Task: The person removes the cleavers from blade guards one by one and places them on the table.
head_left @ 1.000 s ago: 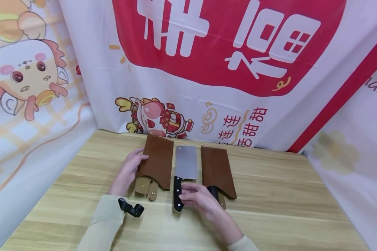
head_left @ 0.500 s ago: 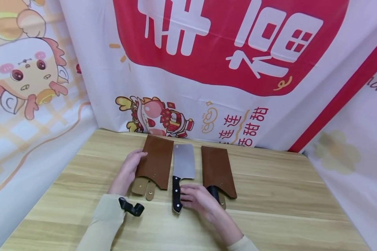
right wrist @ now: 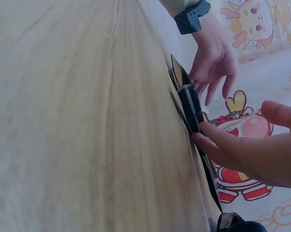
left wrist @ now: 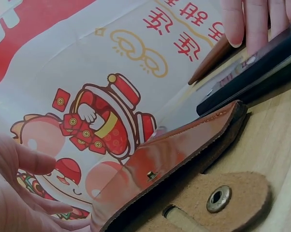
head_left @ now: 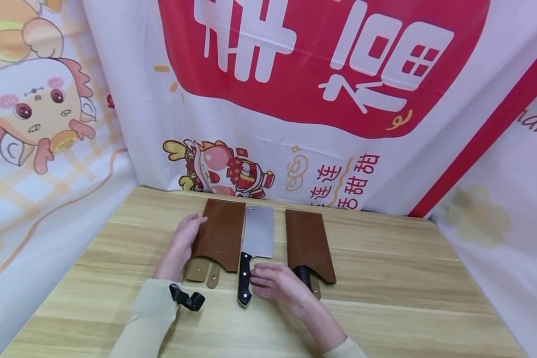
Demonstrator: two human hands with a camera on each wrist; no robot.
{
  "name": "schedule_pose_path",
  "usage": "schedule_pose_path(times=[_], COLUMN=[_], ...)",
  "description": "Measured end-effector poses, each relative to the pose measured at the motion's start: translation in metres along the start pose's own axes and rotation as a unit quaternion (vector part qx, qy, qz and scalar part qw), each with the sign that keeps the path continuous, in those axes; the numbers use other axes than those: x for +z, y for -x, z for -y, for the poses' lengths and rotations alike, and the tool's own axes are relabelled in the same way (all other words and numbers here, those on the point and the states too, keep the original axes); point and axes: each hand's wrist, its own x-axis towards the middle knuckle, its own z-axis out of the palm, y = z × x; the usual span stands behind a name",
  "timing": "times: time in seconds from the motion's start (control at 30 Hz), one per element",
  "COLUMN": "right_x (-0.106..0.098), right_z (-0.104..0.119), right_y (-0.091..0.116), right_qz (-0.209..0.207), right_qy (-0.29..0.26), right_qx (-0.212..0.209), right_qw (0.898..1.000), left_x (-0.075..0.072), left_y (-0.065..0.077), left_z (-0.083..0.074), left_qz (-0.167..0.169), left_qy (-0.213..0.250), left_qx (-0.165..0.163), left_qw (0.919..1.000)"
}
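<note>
A cleaver with a broad steel blade (head_left: pixel 258 231) and a black riveted handle (head_left: pixel 244 279) lies on the table between two brown leather sheaths. My right hand (head_left: pixel 281 287) touches the handle's right side with its fingertips; in the right wrist view the fingers (right wrist: pixel 232 145) are extended and the thumb stays apart. Along the left edge of the left sheath (head_left: pixel 220 231) rests my left hand (head_left: pixel 181 246), fingers fairly straight. That sheath's tan snap flap (left wrist: pixel 242 198) hangs unfastened in the left wrist view. The blade's left edge is close against this sheath.
To the right lies the second sheath (head_left: pixel 309 243), a black handle (head_left: pixel 302 274) sticking out of its mouth. A printed cloth (head_left: pixel 130 124) hangs behind and beside the wooden table (head_left: pixel 385 278). A black strap mount (head_left: pixel 187 297) sits on the left wrist.
The cleaver has slid left toward the left sheath, with my right hand following at its handle. The left sheath has shifted slightly and straightened; my left hand stays at its edge.
</note>
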Motion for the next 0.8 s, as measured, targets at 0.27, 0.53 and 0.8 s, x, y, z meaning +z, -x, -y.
schedule_pose_path(times=[0.27,0.53,0.8], right_x=[-0.001,-0.022,-0.052], right_z=[0.001,0.024,0.055], right_y=[0.001,0.012,0.027], right_qz=[0.010,0.013,-0.048], right_qy=[-0.005,-0.001,-0.003], right_qx=[-0.002,-0.047,-0.080], right_qw=[1.000,0.999,0.996], left_x=[0.002,0.010,0.020], left_y=[-0.001,0.010,0.014], left_z=[0.001,-0.005,-0.013], left_qz=[0.008,-0.016,0.003], left_qy=[-0.011,-0.084,-0.106], left_qx=[0.008,0.049,0.059], left_qw=[0.9999,0.9952,0.9926])
